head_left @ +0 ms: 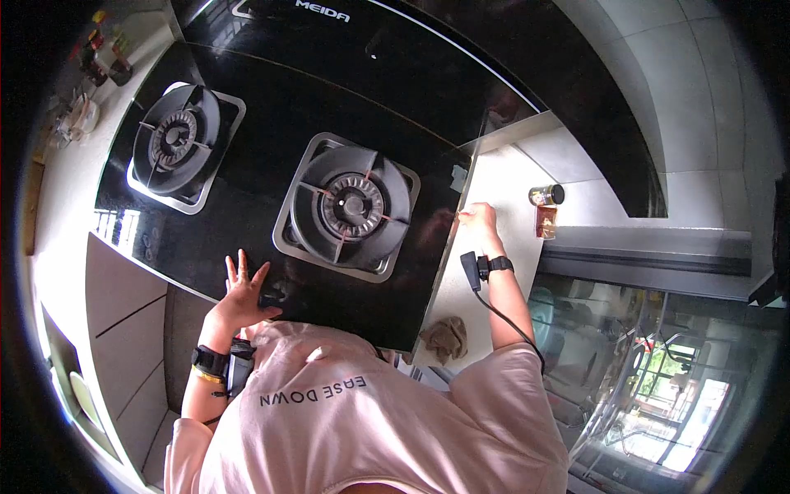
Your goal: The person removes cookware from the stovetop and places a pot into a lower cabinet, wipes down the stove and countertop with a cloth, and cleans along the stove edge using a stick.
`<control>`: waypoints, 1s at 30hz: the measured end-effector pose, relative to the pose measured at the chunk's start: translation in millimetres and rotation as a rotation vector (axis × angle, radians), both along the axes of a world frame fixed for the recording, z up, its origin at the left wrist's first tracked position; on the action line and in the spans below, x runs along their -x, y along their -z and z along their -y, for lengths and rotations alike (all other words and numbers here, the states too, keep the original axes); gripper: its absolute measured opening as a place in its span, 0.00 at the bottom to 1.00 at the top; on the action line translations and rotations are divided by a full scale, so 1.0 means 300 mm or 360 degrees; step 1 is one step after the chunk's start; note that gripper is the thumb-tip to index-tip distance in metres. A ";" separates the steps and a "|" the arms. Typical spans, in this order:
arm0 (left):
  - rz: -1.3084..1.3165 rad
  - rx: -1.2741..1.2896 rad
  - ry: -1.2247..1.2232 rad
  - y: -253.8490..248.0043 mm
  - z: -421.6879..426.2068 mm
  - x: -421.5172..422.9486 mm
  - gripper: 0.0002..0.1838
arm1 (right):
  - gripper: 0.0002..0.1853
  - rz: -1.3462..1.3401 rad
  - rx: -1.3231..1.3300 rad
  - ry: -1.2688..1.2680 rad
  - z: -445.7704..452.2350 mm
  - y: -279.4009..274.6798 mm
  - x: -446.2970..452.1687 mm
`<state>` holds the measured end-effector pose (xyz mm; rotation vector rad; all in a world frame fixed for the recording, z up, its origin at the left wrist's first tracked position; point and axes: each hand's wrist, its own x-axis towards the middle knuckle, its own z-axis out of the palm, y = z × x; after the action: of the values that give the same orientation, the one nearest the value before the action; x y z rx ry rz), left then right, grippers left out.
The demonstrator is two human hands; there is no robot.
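My left hand (pixel 238 300) lies with its fingers spread on the black glass gas cooktop (pixel 247 222), close to its front edge and a dark knob (pixel 271 300). Over at the cooktop's right edge, my right hand (pixel 480 224) is closed, its fingers curled toward the glass rim. Whatever those fingers hold, if anything, is too small to make out. Between and beyond the hands sits the right burner (pixel 352 206) with its round black pan support. The left burner (pixel 174 140) is farther off to the left. No flame shows on either.
A crumpled brown cloth (pixel 445 339) lies on the white counter (pixel 494 177) near my right forearm. Farther right lies a dark-lidded jar (pixel 546 195) beside a reddish-brown container (pixel 546 222). Bottles (pixel 121 71) stand at the far left. The range hood (pixel 609 107) overhangs the back right.
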<state>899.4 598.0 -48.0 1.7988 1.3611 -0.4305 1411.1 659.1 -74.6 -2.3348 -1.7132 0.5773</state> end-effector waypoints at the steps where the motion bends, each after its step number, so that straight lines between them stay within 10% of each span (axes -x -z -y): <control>1: -0.0007 0.0008 0.0002 -0.003 -0.001 -0.002 0.54 | 0.05 -0.0066 0.0010 0.0037 0.001 0.012 -0.008; 17: 0.0043 0.0015 -0.0020 -0.005 0.002 0.008 0.54 | 0.04 -0.0953 0.0141 0.0306 0.056 -0.071 -0.013; 30: 0.0028 -0.0002 -0.0005 0.002 0.003 0.000 0.55 | 0.07 -0.0286 0.0047 0.0529 0.098 0.116 0.027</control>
<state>899.6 597.0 -48.6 1.7975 1.3522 -0.4113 1402.9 629.6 -109.5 -2.4289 -1.2141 0.7250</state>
